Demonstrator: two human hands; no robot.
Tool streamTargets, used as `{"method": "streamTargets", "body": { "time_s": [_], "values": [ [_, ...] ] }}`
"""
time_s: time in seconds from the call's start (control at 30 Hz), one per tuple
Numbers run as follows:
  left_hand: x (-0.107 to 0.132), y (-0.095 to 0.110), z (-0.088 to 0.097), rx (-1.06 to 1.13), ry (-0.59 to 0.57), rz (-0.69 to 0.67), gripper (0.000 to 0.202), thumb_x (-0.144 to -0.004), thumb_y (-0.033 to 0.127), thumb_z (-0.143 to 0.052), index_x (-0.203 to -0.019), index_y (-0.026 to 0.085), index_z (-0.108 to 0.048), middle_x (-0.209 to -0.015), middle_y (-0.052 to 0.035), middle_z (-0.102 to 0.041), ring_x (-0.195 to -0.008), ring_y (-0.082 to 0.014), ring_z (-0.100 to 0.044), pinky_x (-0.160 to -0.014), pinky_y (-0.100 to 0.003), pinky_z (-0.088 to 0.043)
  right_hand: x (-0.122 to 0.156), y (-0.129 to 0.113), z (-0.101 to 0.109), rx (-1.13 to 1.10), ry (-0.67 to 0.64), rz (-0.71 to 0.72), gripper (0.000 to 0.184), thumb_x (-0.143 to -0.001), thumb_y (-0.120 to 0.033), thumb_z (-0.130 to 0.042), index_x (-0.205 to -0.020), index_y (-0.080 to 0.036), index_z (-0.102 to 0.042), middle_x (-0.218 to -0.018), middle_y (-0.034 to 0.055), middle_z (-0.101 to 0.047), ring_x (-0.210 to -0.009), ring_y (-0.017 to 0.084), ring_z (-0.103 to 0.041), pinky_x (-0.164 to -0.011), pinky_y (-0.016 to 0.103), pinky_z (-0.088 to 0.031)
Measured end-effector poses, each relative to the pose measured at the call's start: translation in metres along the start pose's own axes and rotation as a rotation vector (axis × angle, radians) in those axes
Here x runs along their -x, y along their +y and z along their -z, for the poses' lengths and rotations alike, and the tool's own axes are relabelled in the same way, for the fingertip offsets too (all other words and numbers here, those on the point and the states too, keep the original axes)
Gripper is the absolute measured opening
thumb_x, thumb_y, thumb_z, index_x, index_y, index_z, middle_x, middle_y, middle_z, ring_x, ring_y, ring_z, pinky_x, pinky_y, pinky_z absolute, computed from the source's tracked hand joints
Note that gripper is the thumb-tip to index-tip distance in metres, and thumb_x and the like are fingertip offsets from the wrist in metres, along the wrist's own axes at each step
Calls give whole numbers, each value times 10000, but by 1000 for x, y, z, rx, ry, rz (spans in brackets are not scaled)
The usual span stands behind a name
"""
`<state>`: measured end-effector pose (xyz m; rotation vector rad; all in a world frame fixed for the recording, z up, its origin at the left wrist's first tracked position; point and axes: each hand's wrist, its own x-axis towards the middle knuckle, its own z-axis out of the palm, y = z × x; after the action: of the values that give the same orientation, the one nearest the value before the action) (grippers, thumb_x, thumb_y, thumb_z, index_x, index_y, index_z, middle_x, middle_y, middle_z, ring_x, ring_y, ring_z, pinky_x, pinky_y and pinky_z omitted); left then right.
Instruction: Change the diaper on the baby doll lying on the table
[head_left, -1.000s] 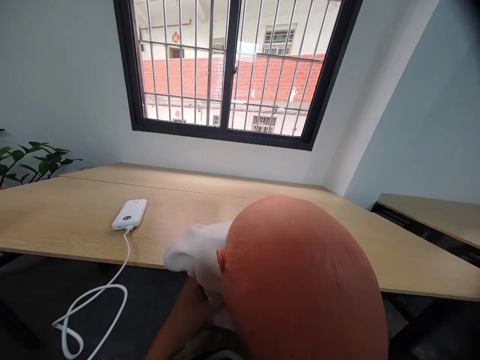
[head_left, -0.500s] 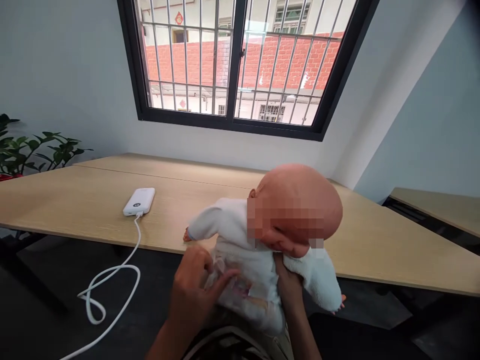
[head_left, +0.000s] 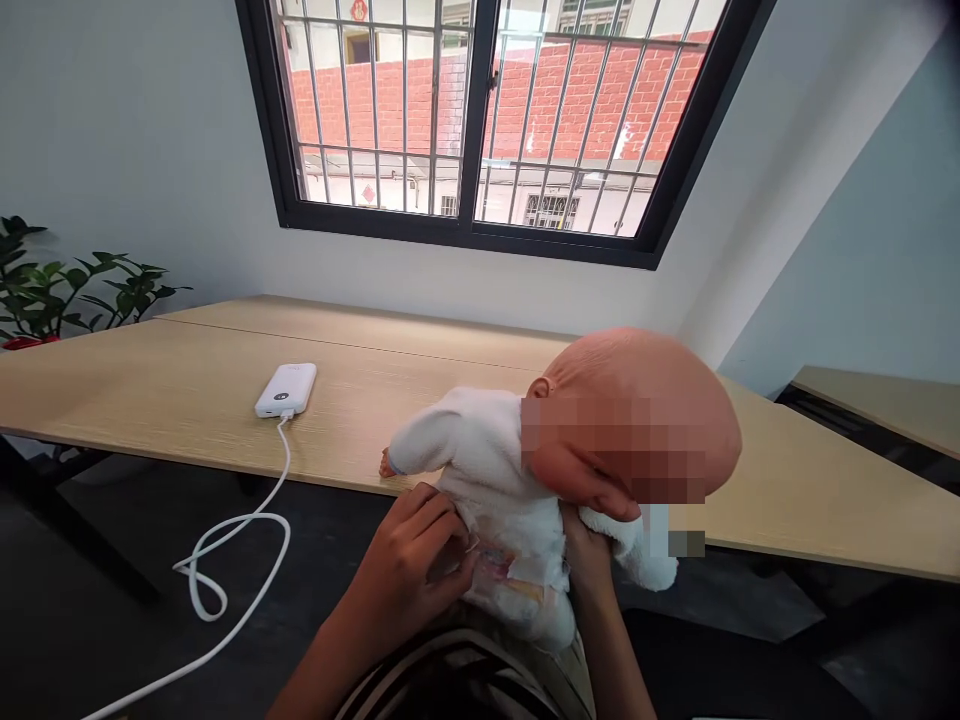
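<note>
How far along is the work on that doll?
The doll already wears a white top. In hand: the left hand fingers its diaper at the waist while the right hand props up its chest. Left: nothing yet covers the diaper; the legs are hidden.

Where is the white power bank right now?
In the head view, the white power bank lies on the wooden desk, left of the baby doll, its white cable hanging over the near edge.
</note>
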<state>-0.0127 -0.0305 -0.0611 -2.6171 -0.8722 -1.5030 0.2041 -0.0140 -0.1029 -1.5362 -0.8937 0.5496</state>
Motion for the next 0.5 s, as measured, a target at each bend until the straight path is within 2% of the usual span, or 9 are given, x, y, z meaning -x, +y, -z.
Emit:
{"method": "streamTargets", "body": {
  "time_s": [0.1,0.23,0.33,0.4,0.5],
  "values": [
    [0,-1,6,78,-10,45,170,-791,25,-562,-741,175,-497,-728,-11,-546,-769,-158,-481,-713,-278,-426,4,-11,-1,-46,-18,25,625,-741,-612,-558,-1222,-217,-619,-1419,65,-528,-1481,269,-197,-1221,402,-175],
    [3,-8,15,147,-3,109,173,-801,33,-536,-753,183,-461,-744,-5,-519,-773,-146,-487,-728,-275,-441,-2,-5,-2,-70,-15,55,569,-752,-590,-577,-1195,-238,-633,-1379,54,-566,-1491,252,-159,-1226,391,-150],
    [5,-15,23,163,26,111,168,-813,49,-533,-759,187,-455,-780,-6,-527,-787,-138,-509,-806,-309,-462,-8,0,-5,-131,21,35,717,-690,-628,-622,-1284,-228,-576,-1470,58,-473,-1490,271,-160,-1231,417,-109],
    [5,-15,26,167,105,107,170,-813,60,-556,-768,191,-456,-792,-4,-524,-784,-134,-520,-811,-316,-474,-10,1,-6,-177,24,51,814,-671,-644,-637,-1346,-204,-522,-1529,67,-389,-1492,271,-150,-1235,418,-75],
    [5,-6,28,154,317,64,199,-801,68,-619,-786,196,-467,-750,10,-506,-736,-127,-521,-694,-272,-479,-12,4,-6,-173,16,93,790,-711,-613,-633,-1373,-204,-499,-1535,58,-380,-1495,265,-138,-1238,414,-74]
  ]
}}
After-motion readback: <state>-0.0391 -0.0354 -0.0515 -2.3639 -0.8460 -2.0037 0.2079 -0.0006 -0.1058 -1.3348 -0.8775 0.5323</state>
